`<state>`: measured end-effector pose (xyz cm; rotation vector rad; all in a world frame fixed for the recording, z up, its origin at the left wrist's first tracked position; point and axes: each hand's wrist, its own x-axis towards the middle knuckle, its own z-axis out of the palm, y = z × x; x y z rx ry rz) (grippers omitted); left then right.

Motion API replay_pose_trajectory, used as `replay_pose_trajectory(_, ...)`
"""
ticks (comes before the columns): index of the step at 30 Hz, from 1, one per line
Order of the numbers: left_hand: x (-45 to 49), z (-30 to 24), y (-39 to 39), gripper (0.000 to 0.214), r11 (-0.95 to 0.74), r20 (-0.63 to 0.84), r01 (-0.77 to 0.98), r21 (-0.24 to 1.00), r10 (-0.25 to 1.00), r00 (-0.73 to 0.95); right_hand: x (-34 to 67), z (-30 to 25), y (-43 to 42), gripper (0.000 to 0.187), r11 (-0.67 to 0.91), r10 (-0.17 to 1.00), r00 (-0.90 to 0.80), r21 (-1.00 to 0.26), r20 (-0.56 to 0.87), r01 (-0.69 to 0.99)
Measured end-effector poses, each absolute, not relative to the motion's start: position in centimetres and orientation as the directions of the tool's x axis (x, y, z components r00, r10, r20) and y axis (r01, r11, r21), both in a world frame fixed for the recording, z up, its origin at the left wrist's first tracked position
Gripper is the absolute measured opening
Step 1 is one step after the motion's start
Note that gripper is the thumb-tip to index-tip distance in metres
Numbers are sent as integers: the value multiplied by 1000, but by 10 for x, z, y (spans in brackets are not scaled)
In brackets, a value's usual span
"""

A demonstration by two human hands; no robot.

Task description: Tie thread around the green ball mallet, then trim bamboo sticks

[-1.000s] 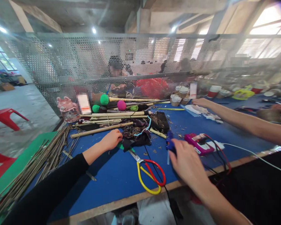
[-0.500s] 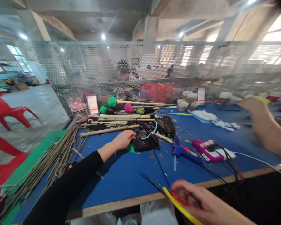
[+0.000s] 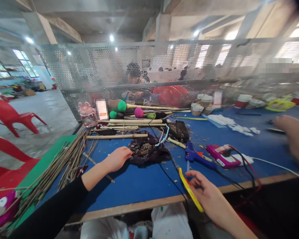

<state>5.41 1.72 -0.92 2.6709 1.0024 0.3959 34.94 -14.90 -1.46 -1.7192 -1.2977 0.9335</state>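
My left hand [image 3: 117,158], in a black sleeve, is closed on the edge of a dark cloth [image 3: 149,151] heaped with dried plant bits on the blue table [image 3: 144,182]. My right hand [image 3: 205,194] grips scissors with yellow and red handles [image 3: 189,189] above the table's near wooden edge. A blue glue gun [image 3: 198,156] lies just beyond the scissors, beside a pink glue gun [image 3: 223,156] with red and black cords.
Bamboo sticks and colored pompom balls [image 3: 129,116] lie behind the cloth. A bundle of thin twigs [image 3: 62,162] spreads at the left over a green board. Another person's hand [image 3: 292,136] reaches in at right. A perforated metal screen [image 3: 164,73] closes off the back; red chairs [image 3: 12,116] stand left.
My right hand left the blue glue gun, picked up the scissors and drew them toward the table's near edge. My left hand pulled the dark cloth slightly nearer. The other person's arm withdrew rightward.
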Motion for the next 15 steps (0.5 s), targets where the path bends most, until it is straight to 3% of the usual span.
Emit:
replay_pose_trajectory(4,38,-4,-4,23,-689,116,630,358,702,702,339,-16,-140,27,-118,978,203,-669,50,734)
replay_pose_trajectory(7,33,5,-14,24,-688,51,616,384,682,730,331,-6,-140,25,-71,989,131,-573,65,817)
replay_pose_trajectory(9,31,10,-9,23,-694,24,576,431,647,762,327,4,-144,24,-39,999,54,-587,8,809)
replay_pose_trajectory(12,29,10,24,30,-677,131,584,448,696,706,335,7,-155,25,-50,996,-16,-680,-91,731)
replay_pose_trajectory(14,25,4,57,34,-651,243,695,306,759,604,352,-10,-169,29,-94,990,-16,-751,-138,653)
replay_pose_trajectory(15,23,-1,74,35,-616,233,758,213,786,573,362,-26,-177,31,-122,987,-11,-781,-162,612)
